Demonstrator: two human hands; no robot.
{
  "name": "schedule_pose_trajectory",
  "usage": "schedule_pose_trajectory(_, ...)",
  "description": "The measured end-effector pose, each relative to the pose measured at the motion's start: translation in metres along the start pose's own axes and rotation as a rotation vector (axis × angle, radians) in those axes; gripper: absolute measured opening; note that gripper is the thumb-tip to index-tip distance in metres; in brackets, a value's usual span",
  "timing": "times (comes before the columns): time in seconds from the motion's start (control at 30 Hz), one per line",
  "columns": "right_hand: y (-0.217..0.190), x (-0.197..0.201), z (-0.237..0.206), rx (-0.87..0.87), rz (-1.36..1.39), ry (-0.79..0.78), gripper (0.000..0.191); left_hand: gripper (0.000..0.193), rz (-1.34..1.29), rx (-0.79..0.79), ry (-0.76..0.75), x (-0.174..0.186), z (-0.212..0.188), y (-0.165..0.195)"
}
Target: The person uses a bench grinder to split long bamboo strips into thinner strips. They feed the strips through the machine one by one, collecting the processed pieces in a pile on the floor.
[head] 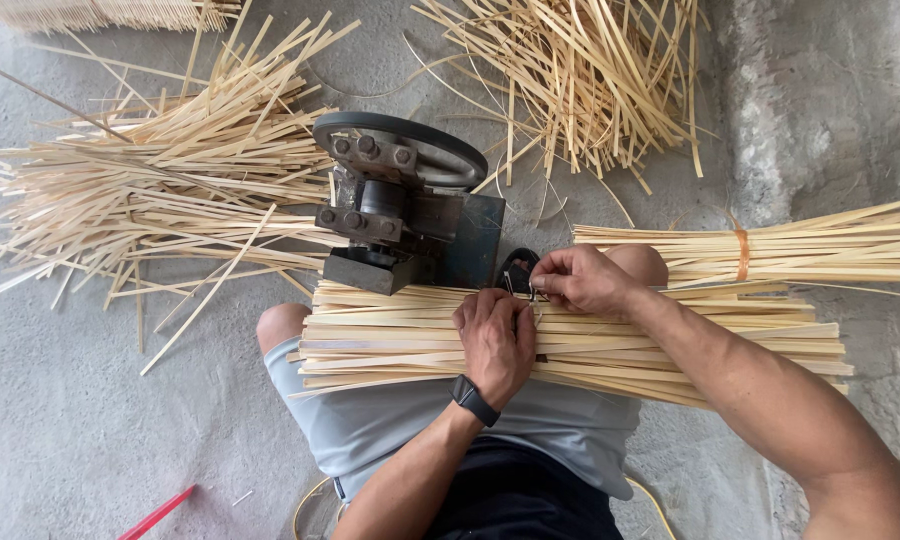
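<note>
On grey concrete floor point(60, 420) | strip piles point(160, 190) around | left hand point(495, 340) pressing lap bundle point(390, 345) | right hand point(582, 280) pinching strip

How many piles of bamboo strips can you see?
5: loose heap left, loose heap top middle, tied bundle right, stack on the lap, and a pile partly cut off top left.

Open concrete floor point(80, 440) lies near left. The iron machine point(400, 205) blocks the far centre; loose strip piles point(160, 180) crowd far left, a tied bundle point(770, 250) blocks right.
</note>
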State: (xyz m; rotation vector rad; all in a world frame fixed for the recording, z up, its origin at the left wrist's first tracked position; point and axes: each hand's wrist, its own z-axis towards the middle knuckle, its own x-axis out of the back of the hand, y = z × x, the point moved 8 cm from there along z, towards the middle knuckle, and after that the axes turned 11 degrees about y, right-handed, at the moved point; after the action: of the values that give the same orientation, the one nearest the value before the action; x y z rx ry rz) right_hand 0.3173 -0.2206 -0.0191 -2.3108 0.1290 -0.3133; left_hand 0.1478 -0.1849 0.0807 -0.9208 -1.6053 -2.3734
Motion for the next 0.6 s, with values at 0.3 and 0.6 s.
schedule_pose_trajectory(0.3,-0.02,0.002,-0.015,-0.044,-0.245,0.011,0.017,0.006,-0.036,0.014,0.012,0.003,-0.003,-0.005)
schedule_pose_trajectory(0.6,-0.055,-0.004,-0.032,0.521,-0.106,0.521,0.016,0.008,-0.013,-0.053,-0.004,0.007,-0.005,-0.01)
